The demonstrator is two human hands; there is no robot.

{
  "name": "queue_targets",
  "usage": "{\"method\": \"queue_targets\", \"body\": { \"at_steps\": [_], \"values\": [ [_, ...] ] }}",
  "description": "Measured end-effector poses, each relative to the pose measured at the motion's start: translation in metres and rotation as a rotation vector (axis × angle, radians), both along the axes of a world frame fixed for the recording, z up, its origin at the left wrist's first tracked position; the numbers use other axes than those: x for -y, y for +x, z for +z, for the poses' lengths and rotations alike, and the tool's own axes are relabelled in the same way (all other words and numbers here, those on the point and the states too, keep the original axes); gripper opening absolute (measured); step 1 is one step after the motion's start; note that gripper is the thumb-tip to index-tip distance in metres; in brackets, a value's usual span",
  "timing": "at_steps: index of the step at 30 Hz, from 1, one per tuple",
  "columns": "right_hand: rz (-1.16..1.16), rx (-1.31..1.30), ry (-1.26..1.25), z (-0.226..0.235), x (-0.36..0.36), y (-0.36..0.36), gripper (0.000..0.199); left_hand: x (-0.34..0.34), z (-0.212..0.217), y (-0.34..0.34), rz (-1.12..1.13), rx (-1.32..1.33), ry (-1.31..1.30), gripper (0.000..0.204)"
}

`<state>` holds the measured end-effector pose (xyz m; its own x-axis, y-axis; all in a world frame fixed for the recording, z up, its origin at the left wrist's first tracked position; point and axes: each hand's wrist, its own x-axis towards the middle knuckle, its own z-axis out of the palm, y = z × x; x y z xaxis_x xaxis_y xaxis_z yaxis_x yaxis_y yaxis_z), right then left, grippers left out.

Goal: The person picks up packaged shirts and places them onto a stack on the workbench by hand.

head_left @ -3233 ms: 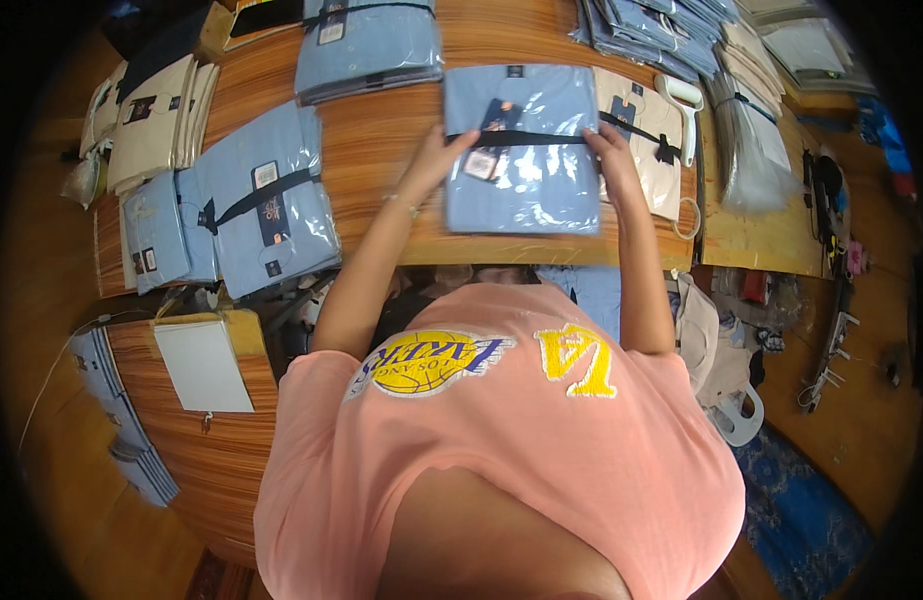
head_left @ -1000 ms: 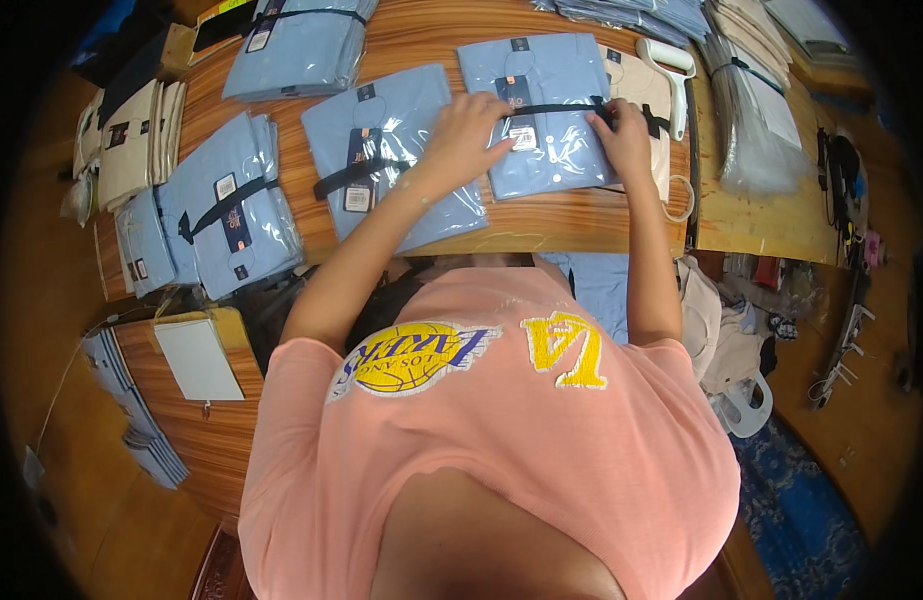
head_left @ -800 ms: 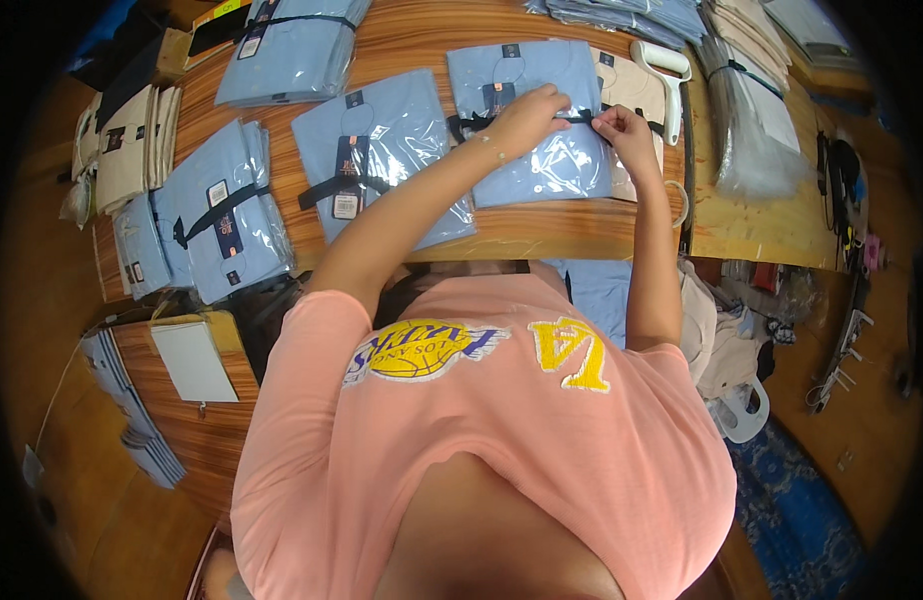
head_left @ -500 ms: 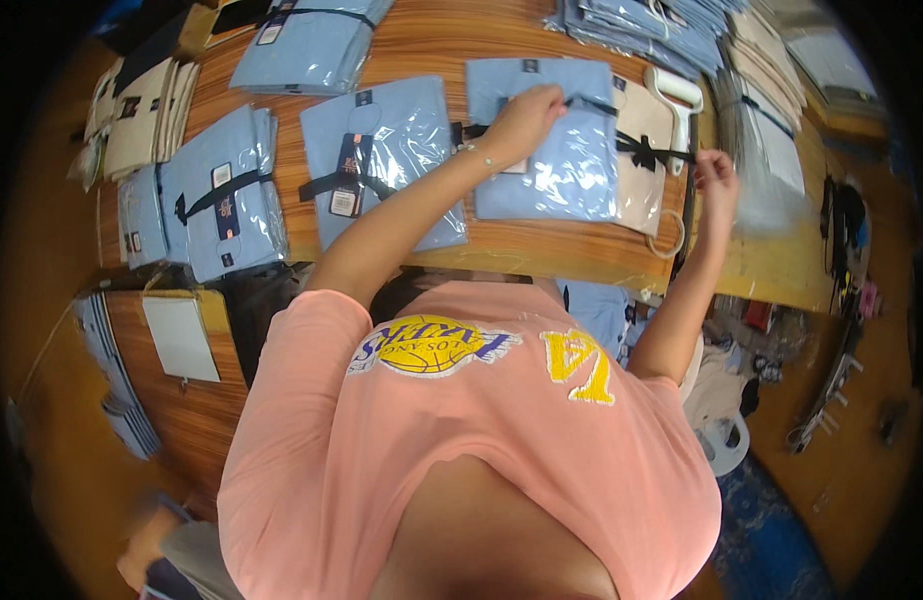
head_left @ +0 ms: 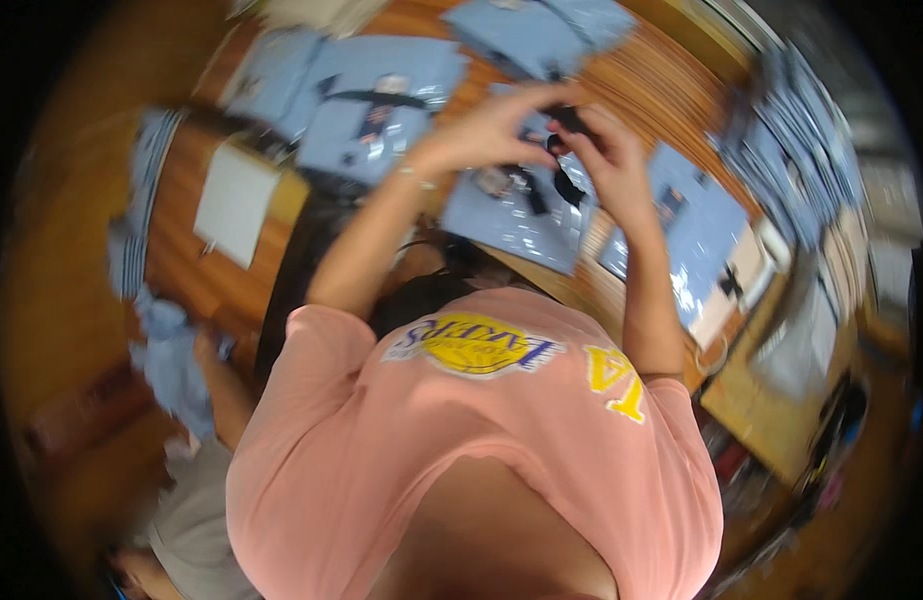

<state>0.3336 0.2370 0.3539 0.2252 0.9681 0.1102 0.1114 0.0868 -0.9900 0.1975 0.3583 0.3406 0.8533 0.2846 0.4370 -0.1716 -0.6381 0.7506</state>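
Note:
Several light-blue garments folded in clear plastic lie on the wood-grain table. My hands are raised over one blue packaged garment with a dark tag. Between the thumb and fingers of my right hand is a black ribbon, its end hanging down over the package. My left hand curves beside it, thumb and fingers apart, close to the ribbon; blur hides whether they touch. To the right lies another blue package, next to a beige package with a black bow.
A blue package with a black ribbon lies to the left, another blue package at the back. Stacked blue garments stand at the right, near a white roller. A person works at lower left by a light-blue cloth.
My view has turned, shifting the table. My right hand has left the black strip at the beige package, and both hands have come together over the blue package further left, a black ribbon between them.

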Motion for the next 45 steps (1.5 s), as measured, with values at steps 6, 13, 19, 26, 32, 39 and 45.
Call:
{"method": "queue_targets", "body": {
  "at_steps": [6, 13, 19, 26, 32, 39, 45],
  "values": [
    [0.063, 0.444, 0.169, 0.025, -0.053, -0.040, 0.022, -0.061, -0.024, -0.125, 0.461, -0.142, -0.384, 0.042],
    [-0.045, 0.233, -0.196, -0.026, -0.022, -0.016, 0.021, -0.235, -0.145, -0.339, 1.368, -0.189, 0.269, 0.034],
    [-0.760, 0.641, -0.421, -0.077, 0.081, 0.097, 0.017, -0.284, -0.193, -0.399, 1.369, -0.696, 0.022, 0.041],
    [-0.675, 0.768, -0.338, -0.074, 0.080, 0.034, 0.010, -0.092, -0.022, -0.110, 0.517, 0.014, -0.160, 0.029],
    [-0.579, 0.915, -0.449, -0.131, 0.071, 0.045, 0.014, 0.009, -0.092, -0.006, -0.103, -0.385, 0.196, 0.028],
    [-0.677, 1.004, -0.637, -0.112, 0.098, 0.063, 0.013, -0.044, -0.111, -0.025, 0.485, -0.236, -0.292, 0.027],
    [-0.800, 1.087, -0.596, -0.090, 0.128, 0.088, 0.027, -0.019, -0.098, -0.020, 0.770, -0.239, 0.501, 0.052]
  ]
}}
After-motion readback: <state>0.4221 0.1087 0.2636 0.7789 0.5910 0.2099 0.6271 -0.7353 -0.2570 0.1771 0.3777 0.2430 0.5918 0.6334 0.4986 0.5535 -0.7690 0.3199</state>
